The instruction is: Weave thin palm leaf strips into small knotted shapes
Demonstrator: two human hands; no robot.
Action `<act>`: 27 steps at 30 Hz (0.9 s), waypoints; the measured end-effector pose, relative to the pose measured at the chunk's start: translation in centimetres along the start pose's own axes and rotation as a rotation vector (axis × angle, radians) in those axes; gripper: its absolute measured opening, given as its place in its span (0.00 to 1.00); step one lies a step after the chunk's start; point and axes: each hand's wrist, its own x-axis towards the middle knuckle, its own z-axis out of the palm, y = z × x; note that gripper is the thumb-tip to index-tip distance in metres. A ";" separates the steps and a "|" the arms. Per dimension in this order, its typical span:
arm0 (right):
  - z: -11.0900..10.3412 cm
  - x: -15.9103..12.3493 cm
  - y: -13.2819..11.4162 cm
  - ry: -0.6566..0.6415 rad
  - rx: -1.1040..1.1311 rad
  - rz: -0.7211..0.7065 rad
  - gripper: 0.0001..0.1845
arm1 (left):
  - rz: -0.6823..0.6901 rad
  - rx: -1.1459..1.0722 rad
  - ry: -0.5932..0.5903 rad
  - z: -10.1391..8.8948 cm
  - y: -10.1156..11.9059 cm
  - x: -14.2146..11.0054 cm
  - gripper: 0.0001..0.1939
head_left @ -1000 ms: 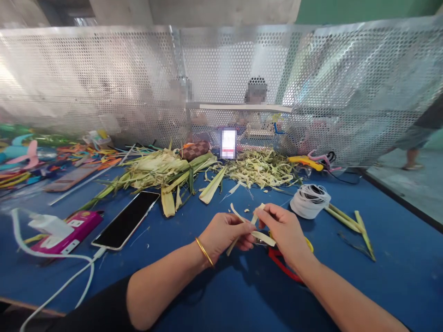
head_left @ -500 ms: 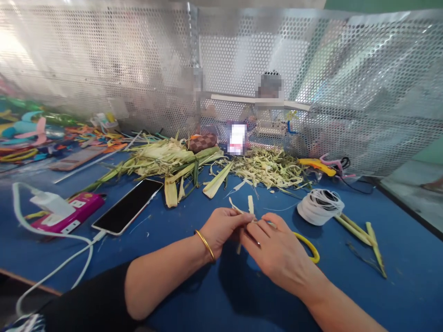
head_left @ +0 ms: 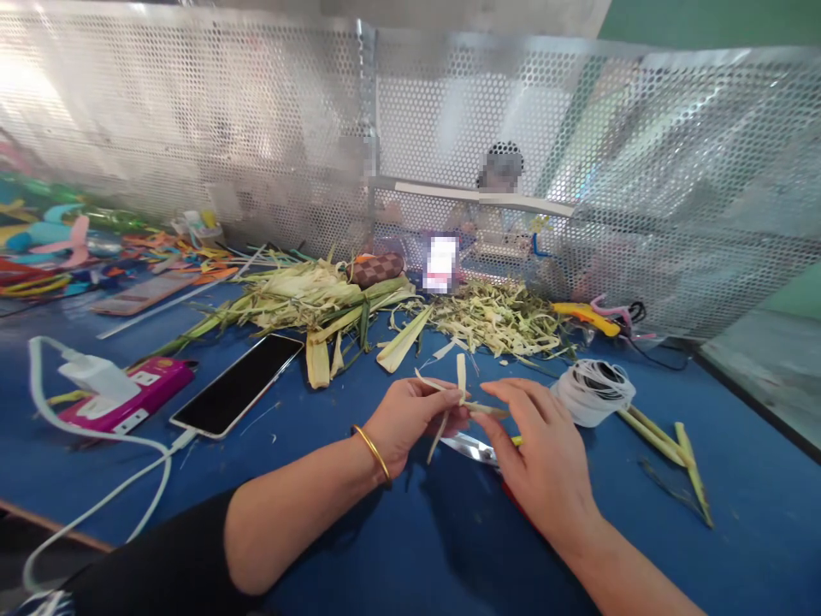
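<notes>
My left hand (head_left: 416,419) pinches pale husk strips (head_left: 461,372) where they cross; one end points up, others stick out to the sides and hang below. My right hand (head_left: 545,453) is just right of them, thumb and index finger spread around a strip end that points right; I cannot tell if the thumb touches it. Beneath the right hand lies a pair of scissors (head_left: 473,448), blades towards the left and handles mostly hidden. Beyond the hands are a heap of long husks (head_left: 301,295) and a pile of shredded husk bits (head_left: 500,316).
White cord on a spool (head_left: 591,393) stands at right, near some green stalks (head_left: 689,470). On the left are a black-screened phone (head_left: 240,385) and a pink power strip (head_left: 138,393) with a white cable. A perforated screen (head_left: 256,128) runs behind; a person sits beyond it.
My right hand has drawn back to the right from the strips and its fingers have spread. The scissor blades now show below. My left hand keeps its pinch.
</notes>
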 end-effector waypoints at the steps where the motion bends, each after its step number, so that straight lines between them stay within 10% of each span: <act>1: 0.1 0.0 0.2 -0.044 0.015 0.056 0.11 | 0.000 0.005 0.003 0.0 0.1 0.0 0.18; 10: -0.4 0.3 -0.7 -0.295 0.266 0.248 0.18 | 0.060 0.213 -0.013 0.2 0.3 -0.1 0.13; 27: -0.2 1.4 0.4 -0.319 0.927 0.892 0.24 | -0.059 0.261 -0.190 0.1 0.5 -0.6 0.21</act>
